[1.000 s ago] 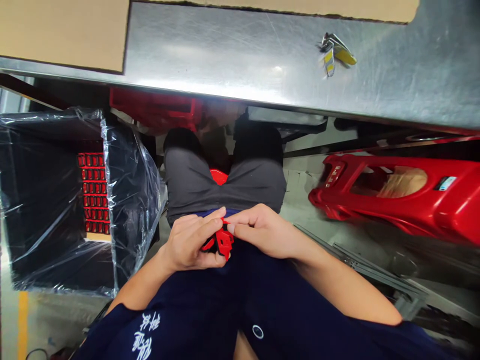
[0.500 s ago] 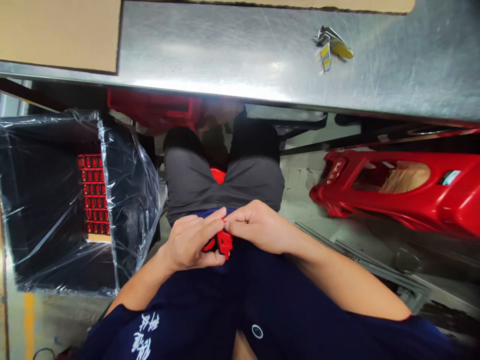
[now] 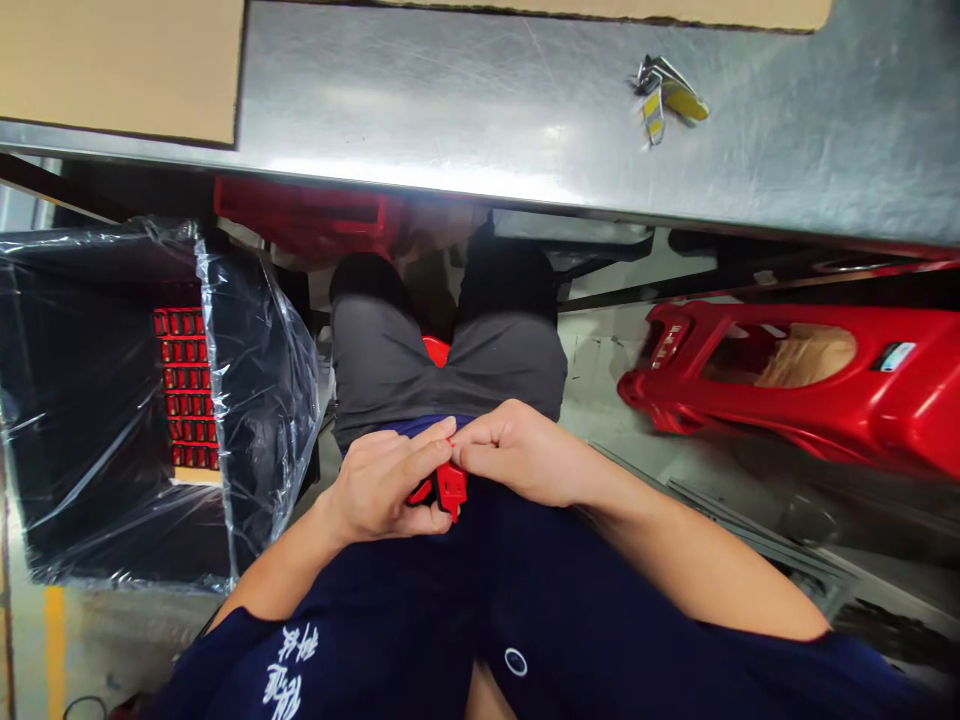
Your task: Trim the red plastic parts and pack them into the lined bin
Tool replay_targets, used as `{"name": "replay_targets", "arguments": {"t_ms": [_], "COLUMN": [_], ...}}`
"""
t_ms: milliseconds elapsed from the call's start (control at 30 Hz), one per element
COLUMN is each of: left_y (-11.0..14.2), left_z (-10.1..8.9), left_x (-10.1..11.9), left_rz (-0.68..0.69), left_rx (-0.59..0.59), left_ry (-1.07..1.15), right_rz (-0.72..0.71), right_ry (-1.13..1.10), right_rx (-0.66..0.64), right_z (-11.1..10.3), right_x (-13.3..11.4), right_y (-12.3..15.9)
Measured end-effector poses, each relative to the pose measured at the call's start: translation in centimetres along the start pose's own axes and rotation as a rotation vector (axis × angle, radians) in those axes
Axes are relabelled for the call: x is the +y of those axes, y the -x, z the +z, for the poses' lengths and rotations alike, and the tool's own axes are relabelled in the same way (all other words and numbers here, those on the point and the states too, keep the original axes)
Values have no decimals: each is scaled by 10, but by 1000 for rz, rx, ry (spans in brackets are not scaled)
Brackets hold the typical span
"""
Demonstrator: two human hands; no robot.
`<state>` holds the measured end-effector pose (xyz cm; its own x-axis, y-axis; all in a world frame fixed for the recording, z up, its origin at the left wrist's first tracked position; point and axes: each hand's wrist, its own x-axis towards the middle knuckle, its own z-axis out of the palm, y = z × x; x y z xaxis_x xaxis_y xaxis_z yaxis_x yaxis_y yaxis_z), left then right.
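Observation:
A small red plastic part with black along its side is held close to my waist, above my lap. My left hand is closed around it, with the thumb below and the fingers over the top. From the other side, my right hand pinches its upper end between thumb and bent index finger. Both hands meet at that end, so the exact grip there is hidden. More red shows between the fingers of the left hand, partly covered.
A plastic-lined black bin at left holds rows of red-and-black parts. Ahead is a metal table with cardboard and a yellow-handled metal tool. A red plastic stool lies at right. A red crate sits under the table.

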<state>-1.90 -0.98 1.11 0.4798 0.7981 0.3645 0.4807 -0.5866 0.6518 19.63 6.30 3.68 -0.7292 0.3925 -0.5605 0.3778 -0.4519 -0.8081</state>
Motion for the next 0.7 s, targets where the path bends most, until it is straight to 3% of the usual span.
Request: {"name": "replay_targets", "arguments": {"t_ms": [233,467,700], "left_y": [-1,0,3], "left_z": [0,-2,0], "left_x": [1,0,1], "left_rz": [14,18,19], "left_rx": [19,-6,-6], "left_ry": [17,19,30], "right_rz": [-32,24,-34], "right_ry": [-27,39,18], "right_rx": [-107,-45,-129], "right_z": [-7,-1,-6], "right_x": [-2,1,0], "right_y": [5,1,3]}}
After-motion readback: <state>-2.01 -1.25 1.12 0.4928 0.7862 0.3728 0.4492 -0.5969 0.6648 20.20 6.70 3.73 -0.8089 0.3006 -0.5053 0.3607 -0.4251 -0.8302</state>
